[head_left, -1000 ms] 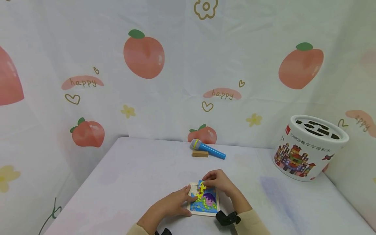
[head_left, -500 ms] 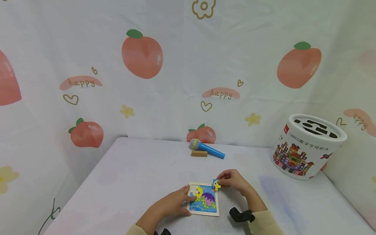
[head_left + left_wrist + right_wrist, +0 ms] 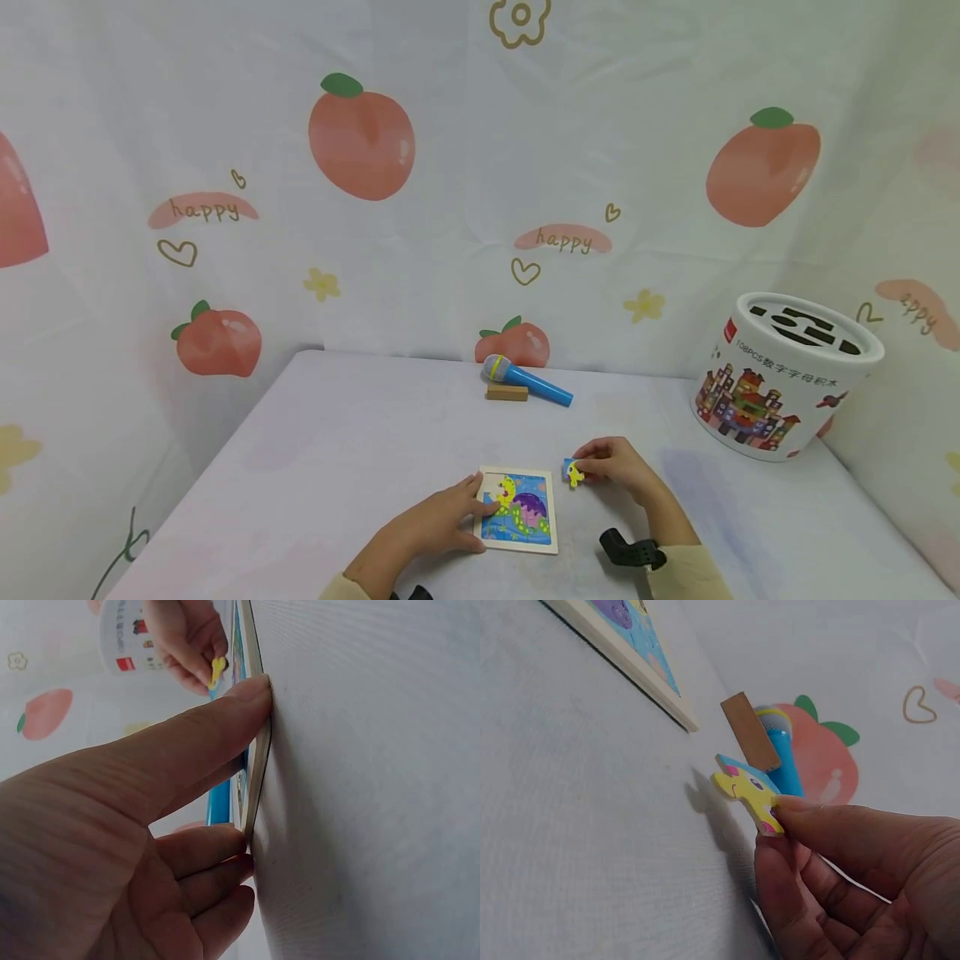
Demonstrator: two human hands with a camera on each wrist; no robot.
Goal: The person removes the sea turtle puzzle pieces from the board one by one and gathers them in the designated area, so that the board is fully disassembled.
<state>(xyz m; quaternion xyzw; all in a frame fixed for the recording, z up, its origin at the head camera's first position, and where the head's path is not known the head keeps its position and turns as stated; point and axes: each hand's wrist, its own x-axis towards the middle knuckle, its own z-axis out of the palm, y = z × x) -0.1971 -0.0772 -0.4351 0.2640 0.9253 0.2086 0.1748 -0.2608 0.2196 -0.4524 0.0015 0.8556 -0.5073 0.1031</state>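
A wooden-framed jigsaw puzzle (image 3: 536, 500) with a yellow, purple and blue picture lies flat on the table; bare wood shows at its upper left. My left hand (image 3: 442, 517) rests along the puzzle's left side, one finger reaching over the picture. In the left wrist view, the thumb (image 3: 217, 731) and other fingertips touch the frame's edge. To the right of the puzzle, my right hand (image 3: 618, 467) pinches a blue and yellow puzzle piece (image 3: 573, 473) between thumb and fingers. The right wrist view shows this piece (image 3: 746, 791) tilted, with a printed eye and smile.
Behind the puzzle lie a blue toy microphone (image 3: 532, 382) and a small brown wooden block (image 3: 507, 392). A large white printed tub (image 3: 780, 383) stands at the back right of the table (image 3: 360, 442). A fruit-patterned cloth (image 3: 450, 167) hangs behind.
My right hand has lifted the puzzle piece from the puzzle's upper part and carried it rightward, off the frame. The left hand has stayed at the puzzle's left edge.
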